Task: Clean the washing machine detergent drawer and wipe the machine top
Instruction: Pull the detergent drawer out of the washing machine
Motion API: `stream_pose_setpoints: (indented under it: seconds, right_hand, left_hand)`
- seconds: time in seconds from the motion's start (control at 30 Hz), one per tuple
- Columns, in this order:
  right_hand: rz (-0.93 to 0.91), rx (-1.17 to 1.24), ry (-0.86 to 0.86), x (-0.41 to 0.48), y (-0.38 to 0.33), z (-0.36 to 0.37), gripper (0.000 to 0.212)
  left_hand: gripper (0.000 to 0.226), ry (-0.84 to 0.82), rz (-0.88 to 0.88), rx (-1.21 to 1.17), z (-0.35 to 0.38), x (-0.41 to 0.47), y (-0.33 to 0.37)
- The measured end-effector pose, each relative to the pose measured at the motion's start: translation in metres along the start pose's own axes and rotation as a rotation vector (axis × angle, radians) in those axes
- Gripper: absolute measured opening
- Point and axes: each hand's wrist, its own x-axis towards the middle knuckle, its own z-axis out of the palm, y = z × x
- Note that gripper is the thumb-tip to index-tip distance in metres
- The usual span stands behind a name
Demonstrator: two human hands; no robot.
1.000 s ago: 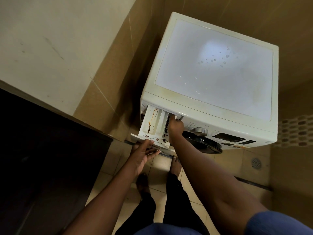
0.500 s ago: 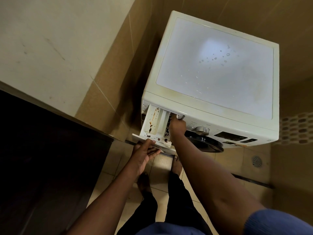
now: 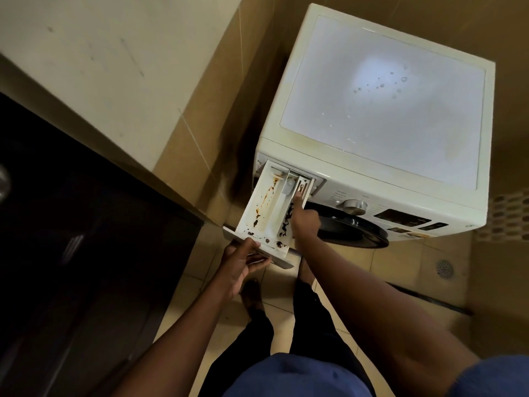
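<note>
A white washing machine (image 3: 380,116) stands in a tiled corner, its top (image 3: 383,98) dotted with water drops. Its detergent drawer (image 3: 264,209) is pulled far out at the front left, with rusty brown streaks in the left compartment and black grime in the right one. My left hand (image 3: 243,263) grips the drawer's front panel from below. My right hand (image 3: 303,217) hovers over the right compartment, one finger pressed down near the drawer's back end.
A dark cabinet or door (image 3: 74,253) fills the left side, close to the drawer. Tiled wall (image 3: 206,90) lies between it and the machine. The control dial (image 3: 355,207) and dark round door (image 3: 352,229) sit right of the drawer. A floor drain (image 3: 444,269) is at right.
The drawer has slid farther out of the machine. My right hand went from the drawer opening's edge to pressing one finger inside the right compartment. My left hand stays on the front panel.
</note>
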Motion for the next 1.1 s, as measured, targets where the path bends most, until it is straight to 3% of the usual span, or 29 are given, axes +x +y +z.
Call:
stream_pose_setpoints:
  seconds: [0.2, 0.33, 0.43, 0.57, 0.67, 0.83, 1.0, 1.1]
  right_hand:
    - [-0.028, 0.031, -0.122, -0.03, 0.025, -0.004, 0.047]
    - [-0.107, 0.016, -0.176, -0.036, 0.042, -0.017, 0.027]
    - [-0.214, -0.04, -0.181, -0.036, 0.048, -0.036, 0.018]
    - [-0.287, -0.051, -0.204, -0.038, 0.044, -0.077, 0.032]
    - [-0.278, 0.011, -0.194, -0.039, 0.041, -0.114, 0.037]
    - [-0.237, 0.172, -0.215, -0.05, 0.05, -0.18, 0.012]
    - [-0.229, 0.296, -0.108, -0.067, 0.079, -0.24, 0.013]
    - [-0.211, 0.395, -0.015, -0.08, 0.106, -0.279, 0.011]
  left_hand:
    - [0.05, 0.025, -0.016, 0.114, -0.04, -0.016, -0.003]
    - [0.032, -0.033, -0.041, 0.226, -0.059, -0.025, 0.003]
    - [0.04, -0.058, -0.063, 0.31, -0.067, -0.032, 0.011]
    - [0.039, -0.136, -0.08, 0.452, -0.066, -0.04, 0.035]
    - [0.046, -0.209, -0.078, 0.56, -0.05, -0.048, 0.058]
    - [0.058, -0.318, -0.069, 0.798, -0.002, -0.056, 0.089]
    - [0.037, -0.434, -0.063, 1.0, 0.073, -0.065, 0.093]
    - [0.048, -0.506, -0.054, 1.106, 0.124, -0.068, 0.082]
